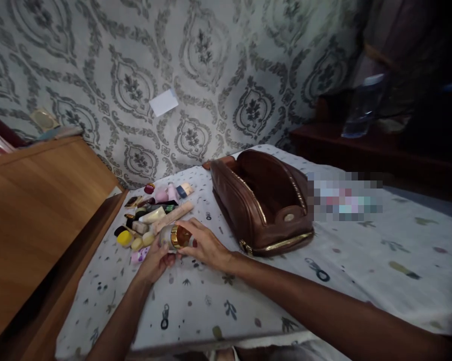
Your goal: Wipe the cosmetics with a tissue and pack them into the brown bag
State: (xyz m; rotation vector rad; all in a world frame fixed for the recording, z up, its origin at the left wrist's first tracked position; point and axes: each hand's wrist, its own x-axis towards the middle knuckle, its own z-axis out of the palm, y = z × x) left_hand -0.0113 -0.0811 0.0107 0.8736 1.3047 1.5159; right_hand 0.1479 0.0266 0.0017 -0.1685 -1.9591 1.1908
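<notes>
Both hands are at a clear bottle with a shiny gold cap (174, 236), held tilted on its side just above the bed. My left hand (157, 260) curls around its clear end from below. My right hand (207, 245) has its fingers and thumb closed around the gold end. Just beyond lies a cluster of toiletries: a long pale pink tube (177, 214), a cream-coloured tube (153, 215), a yellow-lidded jar (124, 238) and a purple-and-white item (139, 255). To the right of my hands stands a brown leather toiletry bag (235, 200), its zipped mouth gaping and its inside dark.
The bed's patterned white sheet (196, 311) lies under everything. A wooden panel (41, 210) borders it on the left, and the papered wall (203, 60) rises behind. A blurred patch (344, 198) lies right of the bag. A clear plastic bottle (363, 108) stands on a dark ledge.
</notes>
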